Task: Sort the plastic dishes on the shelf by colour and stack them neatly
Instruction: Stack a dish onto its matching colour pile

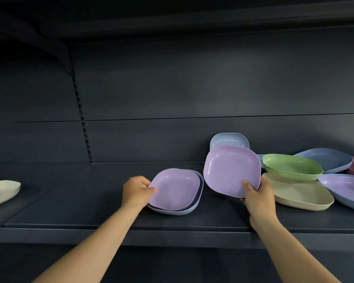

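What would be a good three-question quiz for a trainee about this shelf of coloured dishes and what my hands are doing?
1. True or false: the right hand holds a purple dish tilted up off the shelf.
2. Multiple choice: the left hand grips the edge of a stack whose bottom dish is A) green, B) blue, C) cream.
3. Fill in: the green dish rests on a ______ dish.

Key
1. True.
2. B: purple dishes sit on a blue one, so that stack is not yet sorted.
3. Cream.
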`<control>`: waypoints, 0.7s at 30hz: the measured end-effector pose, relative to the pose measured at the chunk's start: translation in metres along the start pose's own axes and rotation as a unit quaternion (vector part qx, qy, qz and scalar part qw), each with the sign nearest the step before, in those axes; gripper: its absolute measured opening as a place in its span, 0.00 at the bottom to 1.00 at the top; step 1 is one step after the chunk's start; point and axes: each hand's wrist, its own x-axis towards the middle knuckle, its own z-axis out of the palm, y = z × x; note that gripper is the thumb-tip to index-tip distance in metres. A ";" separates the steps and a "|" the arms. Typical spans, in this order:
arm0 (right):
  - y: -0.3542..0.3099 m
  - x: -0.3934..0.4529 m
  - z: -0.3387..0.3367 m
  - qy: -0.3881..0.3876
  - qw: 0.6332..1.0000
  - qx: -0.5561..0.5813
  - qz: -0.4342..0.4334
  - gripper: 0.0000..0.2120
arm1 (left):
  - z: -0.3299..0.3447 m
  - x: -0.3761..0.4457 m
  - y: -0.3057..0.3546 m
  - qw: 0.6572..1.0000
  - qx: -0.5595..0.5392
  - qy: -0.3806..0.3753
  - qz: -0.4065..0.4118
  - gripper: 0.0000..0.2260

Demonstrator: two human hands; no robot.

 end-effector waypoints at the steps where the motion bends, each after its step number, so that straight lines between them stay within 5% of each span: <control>1: 0.000 0.000 0.000 0.000 1.000 0.001 0.001 0.07 | 0.000 0.001 0.002 0.999 0.027 0.009 0.022 0.06; 7: -0.001 0.000 0.000 0.001 1.000 0.010 0.002 0.05 | -0.002 0.018 0.008 0.986 0.135 0.054 0.083 0.09; 11: -0.003 -0.003 -0.001 0.001 1.000 0.010 0.002 0.05 | -0.007 0.027 0.011 0.989 0.095 0.095 0.066 0.08; 16: -0.007 -0.006 -0.002 0.002 1.000 -0.002 -0.003 0.05 | -0.012 0.032 0.014 0.988 -0.107 0.112 -0.023 0.04; 21: -0.011 -0.015 0.000 0.009 0.999 -0.035 -0.015 0.08 | -0.039 0.035 0.006 0.920 -0.343 0.066 -0.176 0.05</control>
